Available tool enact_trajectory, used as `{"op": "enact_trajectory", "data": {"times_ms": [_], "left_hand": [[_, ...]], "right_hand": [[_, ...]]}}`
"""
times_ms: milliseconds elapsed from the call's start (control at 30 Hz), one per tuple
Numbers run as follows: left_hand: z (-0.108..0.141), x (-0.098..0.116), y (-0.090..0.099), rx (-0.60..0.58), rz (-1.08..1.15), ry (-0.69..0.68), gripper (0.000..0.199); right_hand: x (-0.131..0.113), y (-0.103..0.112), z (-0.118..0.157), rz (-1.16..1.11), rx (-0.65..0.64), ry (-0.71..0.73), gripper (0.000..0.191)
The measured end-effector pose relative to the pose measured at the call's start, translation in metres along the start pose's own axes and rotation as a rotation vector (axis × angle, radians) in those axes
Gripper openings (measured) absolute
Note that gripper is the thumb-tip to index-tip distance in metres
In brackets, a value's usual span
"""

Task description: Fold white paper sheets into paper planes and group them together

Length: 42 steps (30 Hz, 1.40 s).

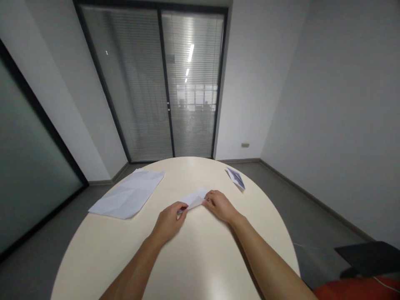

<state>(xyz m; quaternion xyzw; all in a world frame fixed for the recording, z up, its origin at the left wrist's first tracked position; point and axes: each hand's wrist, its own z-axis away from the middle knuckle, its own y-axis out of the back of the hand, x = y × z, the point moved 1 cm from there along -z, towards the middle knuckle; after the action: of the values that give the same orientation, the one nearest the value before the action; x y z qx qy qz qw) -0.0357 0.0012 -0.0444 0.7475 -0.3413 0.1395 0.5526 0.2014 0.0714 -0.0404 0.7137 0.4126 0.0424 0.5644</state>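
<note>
Between my two hands is a small folded sheet of white paper (194,199), low over the middle of the round table. My left hand (171,221) pinches its left end between thumb and fingers. At the other end, my right hand (220,205) grips the right corner, thumb underneath and fingers curled over the top. A flap of the paper tilts up along the near side. The fingers partly hide both ends of it.
Larger creased white sheets (129,193) lie at the table's left edge. A small folded paper with a dark printed picture (236,178) rests at the far right. The cream round table (200,254) fills the foreground. A black flat object (371,256) is at the lower right, beside something red (359,288).
</note>
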Motion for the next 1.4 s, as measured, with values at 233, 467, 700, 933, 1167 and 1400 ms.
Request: {"op": "enact_trajectory", "data": {"times_ms": [233,467,700,933,1167,1400], "left_hand": [[-0.002,-0.003,0.001,0.032,-0.004,0.041,0.017],[-0.007,-0.009,0.005,0.179,0.064,0.135,0.022],[-0.008,-0.014,0.003,0.253,0.223,0.161,0.027],[-0.01,-0.015,0.001,0.318,0.313,0.214,0.034],[-0.009,-0.025,-0.002,0.352,0.227,0.261,0.032],[-0.007,-0.032,-0.005,0.25,0.027,0.325,0.019]], "right_hand": [[0.004,-0.002,-0.002,0.011,0.067,-0.109,0.026],[-0.002,0.004,-0.003,-0.092,0.156,-0.124,0.027],[0.005,0.001,-0.003,-0.302,0.263,-0.175,0.022],[0.011,0.001,-0.007,-0.532,0.42,-0.295,0.038],[0.013,-0.007,-0.007,-0.611,0.369,-0.329,0.045],[0.017,-0.012,-0.003,-0.461,0.265,-0.38,0.038]]}}
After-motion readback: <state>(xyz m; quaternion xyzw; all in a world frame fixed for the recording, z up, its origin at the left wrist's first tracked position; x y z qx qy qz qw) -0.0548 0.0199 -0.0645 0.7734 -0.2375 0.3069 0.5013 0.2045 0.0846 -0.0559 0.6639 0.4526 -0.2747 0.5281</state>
